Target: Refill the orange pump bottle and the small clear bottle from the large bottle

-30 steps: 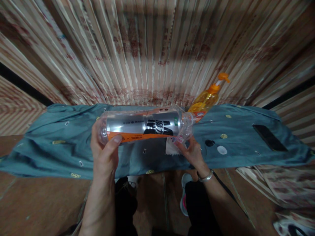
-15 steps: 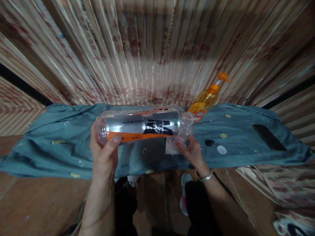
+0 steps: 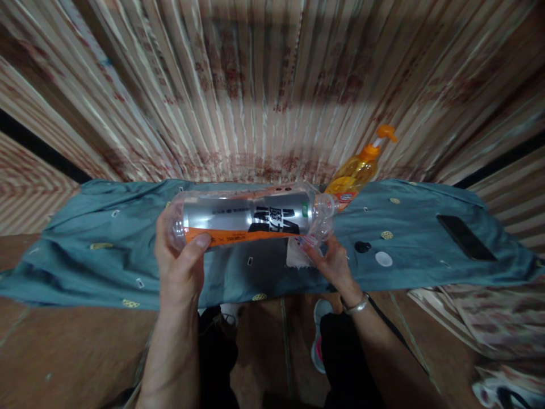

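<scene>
A clear plastic bottle point(image 3: 238, 215) with a silver and orange label lies sideways in the air between my two hands. My left hand point(image 3: 183, 250) is wrapped round its base, thumb pressed on the orange strip. At the other end, my right hand point(image 3: 330, 255) grips the shoulder near the open neck; its fingers are partly hidden behind the plastic. Under the bottle, by my right fingers, a pale packet or paper point(image 3: 296, 254) shows in part. Just behind the neck stands a yellow pump bottle point(image 3: 352, 173) with an orange pump top.
A teal patterned cloth point(image 3: 230, 284) covers the narrow table. On its right part lie a small black object point(image 3: 363, 247), a white disc point(image 3: 384, 259) and a dark phone point(image 3: 466, 237). A pleated striped curtain point(image 3: 272, 91) hangs right behind the table.
</scene>
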Tool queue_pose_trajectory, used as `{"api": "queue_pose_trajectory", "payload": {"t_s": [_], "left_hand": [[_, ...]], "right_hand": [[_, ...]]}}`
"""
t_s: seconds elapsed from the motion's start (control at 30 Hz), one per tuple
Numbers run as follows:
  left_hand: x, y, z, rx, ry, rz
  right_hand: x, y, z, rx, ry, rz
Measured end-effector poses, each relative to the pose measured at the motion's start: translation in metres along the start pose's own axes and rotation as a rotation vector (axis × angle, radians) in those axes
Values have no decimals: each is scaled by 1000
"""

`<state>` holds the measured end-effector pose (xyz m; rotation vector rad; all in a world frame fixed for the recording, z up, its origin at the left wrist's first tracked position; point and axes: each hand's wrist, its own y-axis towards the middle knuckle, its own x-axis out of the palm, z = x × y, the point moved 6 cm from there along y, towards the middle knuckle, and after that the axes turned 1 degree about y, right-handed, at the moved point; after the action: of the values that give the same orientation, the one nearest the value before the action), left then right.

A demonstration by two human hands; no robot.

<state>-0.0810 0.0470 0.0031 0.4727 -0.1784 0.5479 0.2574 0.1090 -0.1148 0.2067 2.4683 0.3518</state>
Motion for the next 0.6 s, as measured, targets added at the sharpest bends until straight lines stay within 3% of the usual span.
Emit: {"api": "queue_pose_trajectory", "payload": {"t_s": [0.6], "left_hand": [[1, 0, 2, -41, -99, 63]], "right_hand": [[1, 0, 1, -14, -27, 1]]}}
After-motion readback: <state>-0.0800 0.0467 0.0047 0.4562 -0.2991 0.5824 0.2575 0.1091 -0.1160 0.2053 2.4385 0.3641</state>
